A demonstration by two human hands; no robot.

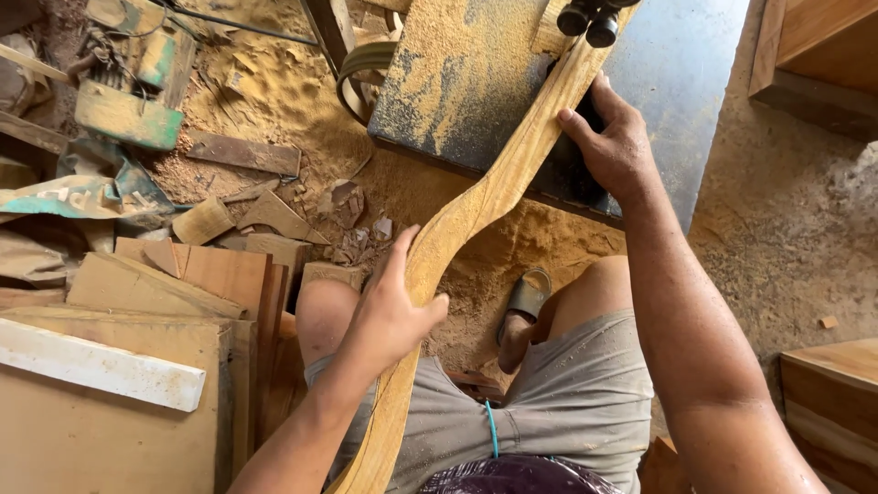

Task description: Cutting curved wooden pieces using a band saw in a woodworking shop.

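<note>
A long curved piece of light wood (476,206) runs from my lap up onto a dark metal saw table (658,64) dusted with sawdust. My left hand (393,306) grips its near curved part from the left side. My right hand (611,142) presses on its right edge up on the table, close to the black blade guide (590,18) at the top. I am seated, with grey shorts and bare knees below the wood.
Stacked boards and planks (137,366) lie at the left, with offcuts (274,220) and sawdust heaped on the floor. A green machine part (128,110) sits top left. Wooden furniture pieces (832,402) stand at the right. A sandalled foot (526,302) rests below the table.
</note>
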